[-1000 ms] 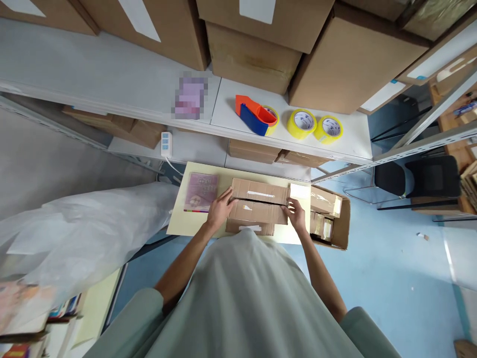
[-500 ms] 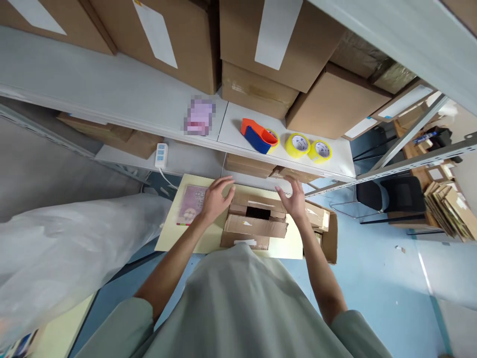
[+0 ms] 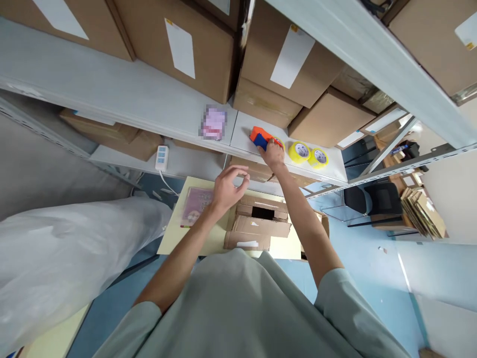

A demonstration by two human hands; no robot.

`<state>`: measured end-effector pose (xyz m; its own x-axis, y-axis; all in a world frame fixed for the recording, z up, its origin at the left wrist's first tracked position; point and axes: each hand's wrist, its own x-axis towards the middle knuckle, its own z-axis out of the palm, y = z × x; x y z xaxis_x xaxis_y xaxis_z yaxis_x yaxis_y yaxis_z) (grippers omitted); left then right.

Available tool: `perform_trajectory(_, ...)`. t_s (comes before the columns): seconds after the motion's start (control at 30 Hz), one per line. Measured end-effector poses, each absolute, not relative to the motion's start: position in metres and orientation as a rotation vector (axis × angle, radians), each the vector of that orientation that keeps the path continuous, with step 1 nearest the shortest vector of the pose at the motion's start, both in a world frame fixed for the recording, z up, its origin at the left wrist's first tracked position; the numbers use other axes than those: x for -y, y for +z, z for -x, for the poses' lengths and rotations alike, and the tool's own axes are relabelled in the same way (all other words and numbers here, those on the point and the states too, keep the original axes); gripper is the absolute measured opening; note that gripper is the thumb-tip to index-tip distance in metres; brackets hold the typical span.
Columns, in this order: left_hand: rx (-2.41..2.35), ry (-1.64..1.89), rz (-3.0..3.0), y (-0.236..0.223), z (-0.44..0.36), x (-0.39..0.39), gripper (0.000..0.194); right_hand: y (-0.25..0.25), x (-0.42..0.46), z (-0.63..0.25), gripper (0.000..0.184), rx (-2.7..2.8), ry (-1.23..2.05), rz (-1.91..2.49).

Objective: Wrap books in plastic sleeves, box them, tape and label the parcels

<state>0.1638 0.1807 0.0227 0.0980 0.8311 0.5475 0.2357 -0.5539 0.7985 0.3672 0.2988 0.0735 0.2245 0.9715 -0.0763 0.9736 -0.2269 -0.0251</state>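
Observation:
My right hand (image 3: 274,156) reaches up to the shelf, its fingers closed around an orange and blue tape dispenser (image 3: 260,136) that still rests there. The hand covers most of the dispenser's right end. Over the table, my left hand (image 3: 228,188) hangs with curved fingers, the thumb apart from them and nothing held. Below and right of it lies a cardboard box (image 3: 257,224) with flaps spread and a dark gap in its top. A flat pinkish package (image 3: 195,206) lies left of my left hand.
Two yellow tape rolls (image 3: 299,152) stand right of the dispenser on the grey shelf (image 3: 164,114). A white power strip (image 3: 161,158) sits on a lower shelf. Large cartons (image 3: 179,54) line the back. A white plastic bag (image 3: 74,248) bulges at the left of the table (image 3: 173,238).
My right hand has moved from above the box's right side up to the shelf and onto the tape dispenser. My left hand has shifted slightly right and stays free.

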Motion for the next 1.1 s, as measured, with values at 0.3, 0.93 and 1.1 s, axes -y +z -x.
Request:
perform_trajectory(0.3, -1.133, 1.488, -1.607, 0.010, -0.112, -0.165, 0.018, 0.072, -0.226, -0.349, 0.065, -2.134, -0.186, -2.360)
perform_trajectory(0.93, -0.819, 0.946, -1.295, 0.013, -0.081, -0.128, 0.054, 0.110, -0.055, -0.340, 0.065, -2.171, -0.682, -2.189)
perform_trajectory(1.1, -0.817, 0.893, -1.262, 0.004, -0.084, -0.124, 0.059, 0.117, -0.057, -0.339, 0.060, -2.067, -0.729, -2.061)
